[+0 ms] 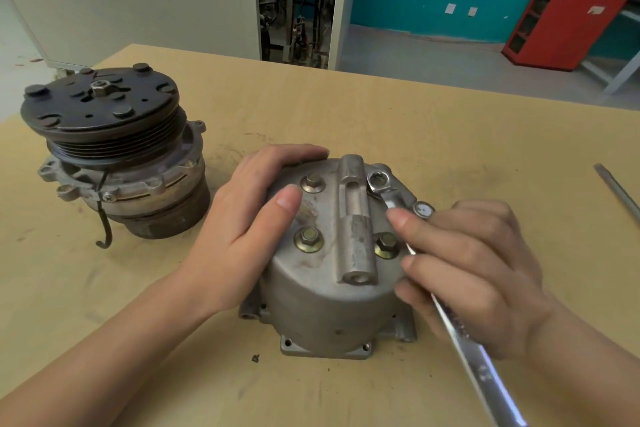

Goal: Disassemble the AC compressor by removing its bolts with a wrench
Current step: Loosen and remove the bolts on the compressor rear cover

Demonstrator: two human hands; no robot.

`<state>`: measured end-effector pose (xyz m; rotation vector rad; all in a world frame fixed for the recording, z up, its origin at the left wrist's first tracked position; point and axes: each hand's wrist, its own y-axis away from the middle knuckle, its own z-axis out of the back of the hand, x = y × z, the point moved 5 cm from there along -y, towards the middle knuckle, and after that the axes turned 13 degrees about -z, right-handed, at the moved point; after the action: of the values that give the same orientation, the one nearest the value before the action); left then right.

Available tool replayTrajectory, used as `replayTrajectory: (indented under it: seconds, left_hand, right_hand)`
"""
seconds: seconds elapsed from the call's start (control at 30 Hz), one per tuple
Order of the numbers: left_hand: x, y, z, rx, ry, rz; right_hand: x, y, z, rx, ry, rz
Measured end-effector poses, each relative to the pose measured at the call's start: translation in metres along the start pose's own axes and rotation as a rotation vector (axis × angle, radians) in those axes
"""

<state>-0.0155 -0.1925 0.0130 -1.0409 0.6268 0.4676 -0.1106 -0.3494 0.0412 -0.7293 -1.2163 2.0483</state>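
I'm steadying the compressor housing (322, 305) mid-counter (450, 121) with my left hand (249, 218), fingers together, laid over its far-left edge. My right hand (467, 274) is curling round the combination wrench (448, 317), ring end sitting on the housing's far-right corner.

wrench (479, 366) handle end cut off, bar (616, 189) cropped

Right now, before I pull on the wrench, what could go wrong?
1. The wrench has its ring end at the far right bolt position. I cannot tell if it is fully seated, and if not it may slip and round the head.
2. The housing stands unclamped on the table, steadied only by the left hand, so it could twist or slide.
3. The right hand grips close to the housing, so a slip could bang the knuckles.
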Motion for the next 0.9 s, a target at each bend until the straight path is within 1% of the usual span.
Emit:
replayTrajectory:
  seconds: [0.07, 0.17, 0.23, 0.3, 0.37, 0.43, 0.47, 0.5, 0.63, 0.7, 0.8, 0.9]
  left_hand:
    - [0.000, 0.000, 0.000, 0.001, 0.002, 0.007]
    - [0.000, 0.000, 0.001, 0.002, -0.002, 0.010]
    - [-0.001, 0.000, 0.000, 0.000, -0.007, 0.010]
    - [-0.002, -0.001, 0.001, -0.008, -0.046, -0.008]
    - [-0.001, -0.002, 0.003, -0.020, -0.088, -0.018]
    - [-0.001, -0.002, 0.004, -0.030, -0.079, -0.015]
    - [-0.001, -0.002, 0.002, -0.030, -0.070, -0.019]
    - [-0.001, -0.002, 0.002, -0.027, -0.067, -0.026]
    - [0.001, -0.002, 0.001, -0.016, -0.033, -0.016]
    - [0.002, -0.002, 0.002, -0.009, -0.032, -0.009]
    - [0.003, -0.002, 0.002, -0.009, -0.021, -0.007]
    - [0.003, -0.004, 0.002, -0.011, -0.009, -0.031]
  right_hand:
    - [-0.012, 0.003, 0.003, -0.036, -0.148, -0.195]
    - [-0.030, 0.006, 0.001, -0.136, -0.552, -0.508]
    - [-0.040, 0.009, -0.005, -0.183, -0.756, -0.649]
    - [-0.053, 0.009, -0.013, -0.159, -0.918, -0.821]
    - [-0.073, 0.010, -0.023, -0.087, -1.045, -1.060]
    - [-0.094, 0.016, -0.035, -0.041, -1.167, -1.320]
    - [-0.101, 0.019, -0.040, -0.001, -1.222, -1.400]
    - [-0.107, 0.017, -0.047, 0.057, -1.274, -1.435]
    - [-0.119, -0.001, -0.074, 0.307, -1.470, -1.448]
    - [-0.121, -0.012, -0.091, 0.456, -1.523, -1.461]
    - [-0.116, -0.029, -0.116, 0.724, -1.528, -1.408]
    - [-0.106, -0.045, -0.131, 0.899, -1.519, -1.298]
